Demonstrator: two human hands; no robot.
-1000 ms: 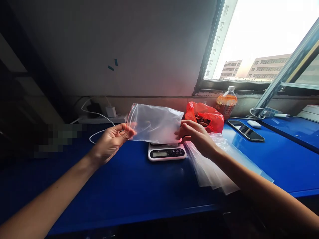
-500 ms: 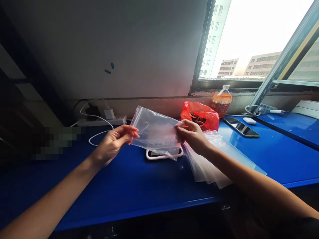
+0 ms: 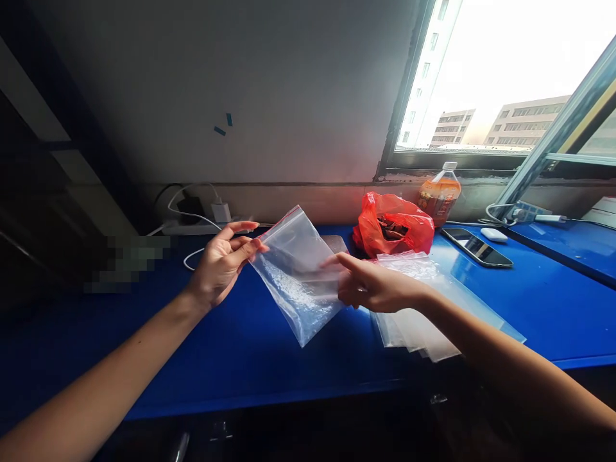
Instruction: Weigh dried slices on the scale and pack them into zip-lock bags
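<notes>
Compared with the earlier frame, the clear zip bag (image 3: 289,279) tilts more steeply, one corner lowered toward the blue table (image 3: 216,359). Bag position: between both hands, long axis sloping from zip edge, upper left, to lower right. Left hand (image 3: 219,266): pinches the zip-end corner. Right hand (image 3: 371,282): at the right side, index finger extended; grip cannot be determined.
</notes>
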